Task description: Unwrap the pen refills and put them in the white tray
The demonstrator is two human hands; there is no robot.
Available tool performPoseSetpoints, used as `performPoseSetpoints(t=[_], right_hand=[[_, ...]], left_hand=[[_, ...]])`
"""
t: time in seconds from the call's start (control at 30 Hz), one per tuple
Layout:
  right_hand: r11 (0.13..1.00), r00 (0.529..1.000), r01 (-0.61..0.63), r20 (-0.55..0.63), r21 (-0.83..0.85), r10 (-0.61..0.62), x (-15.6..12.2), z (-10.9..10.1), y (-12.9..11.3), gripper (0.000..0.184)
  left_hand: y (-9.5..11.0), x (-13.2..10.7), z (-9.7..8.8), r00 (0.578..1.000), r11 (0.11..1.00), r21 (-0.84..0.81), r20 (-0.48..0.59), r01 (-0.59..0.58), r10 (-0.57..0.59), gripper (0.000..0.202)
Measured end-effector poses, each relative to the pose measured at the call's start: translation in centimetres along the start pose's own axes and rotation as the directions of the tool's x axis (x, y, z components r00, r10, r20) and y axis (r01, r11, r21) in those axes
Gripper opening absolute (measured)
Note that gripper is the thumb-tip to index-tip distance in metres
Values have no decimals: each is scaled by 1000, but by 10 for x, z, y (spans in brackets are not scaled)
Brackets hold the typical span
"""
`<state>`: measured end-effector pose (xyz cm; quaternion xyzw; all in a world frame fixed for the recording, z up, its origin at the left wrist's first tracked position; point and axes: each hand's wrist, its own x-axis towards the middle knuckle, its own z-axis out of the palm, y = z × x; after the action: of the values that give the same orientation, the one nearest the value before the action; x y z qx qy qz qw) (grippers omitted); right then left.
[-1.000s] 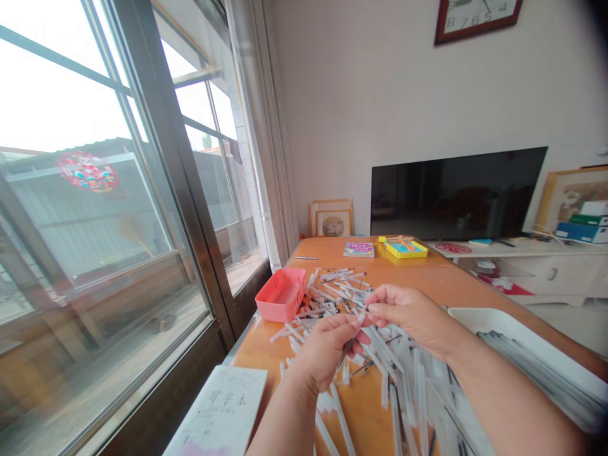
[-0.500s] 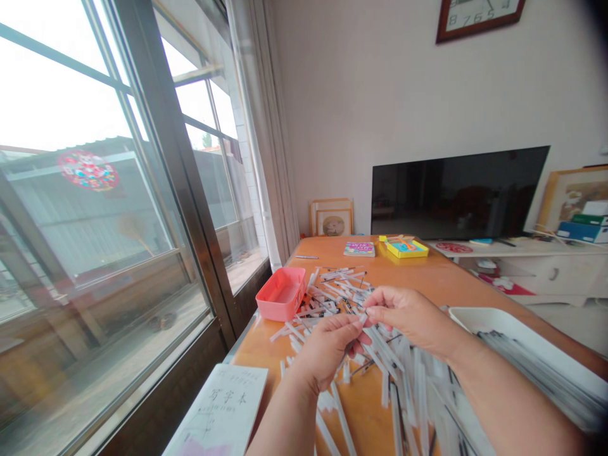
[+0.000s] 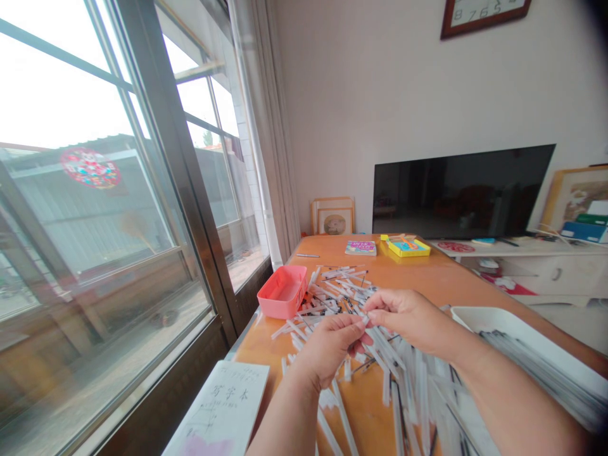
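Note:
My left hand point(image 3: 330, 345) is closed, thumb and fingers pinching a translucent pen part point(image 3: 365, 320) over the middle of the table. From the right, my right hand point(image 3: 401, 316) meets it, its fingertips closed on the other end of the same part. Most of that piece is hidden by my fingers, so I cannot tell whether it is a barrel or a cap. Beneath and around both hands lies a loose heap of translucent pen barrels point(image 3: 420, 380), with dark refills and small caps among them.
A red plastic basket point(image 3: 276, 308) stands left of the heap, a writing notebook point(image 3: 223, 405) nearer. The white tray point(image 3: 468, 311) at right holds many thin dark refills. Farther back are a pen point(image 3: 308, 256), a colourful booklet point(image 3: 360, 247) and a yellow box point(image 3: 413, 252).
Both hands stay together on the pen part with hardly any movement of the fingers. The whole view has shifted very slightly.

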<state>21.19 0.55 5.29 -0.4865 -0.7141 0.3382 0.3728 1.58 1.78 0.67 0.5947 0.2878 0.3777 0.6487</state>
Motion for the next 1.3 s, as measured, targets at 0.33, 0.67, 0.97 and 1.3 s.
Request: performPoseSetpoints(t=[0.33, 0.67, 0.97, 1.3], right_hand=[[998, 997, -43, 59, -38, 45, -2, -8, 7, 22], [985, 999, -28, 37, -171, 35, -1, -6, 11, 24], [956, 1000, -7, -6, -294, 5, 3, 4, 4, 47], [953, 1000, 4, -4, -302, -5, 0, -2, 6, 33]], left_hand=[[-1, 0, 1, 1000, 1000, -4, 17, 8, -8, 36], [2, -3, 5, 1000, 999, 49, 23, 0, -1, 37], [1, -2, 4, 1000, 995, 97, 14, -8, 7, 38], [0, -2, 5, 1000, 996, 86, 14, -7, 6, 43]])
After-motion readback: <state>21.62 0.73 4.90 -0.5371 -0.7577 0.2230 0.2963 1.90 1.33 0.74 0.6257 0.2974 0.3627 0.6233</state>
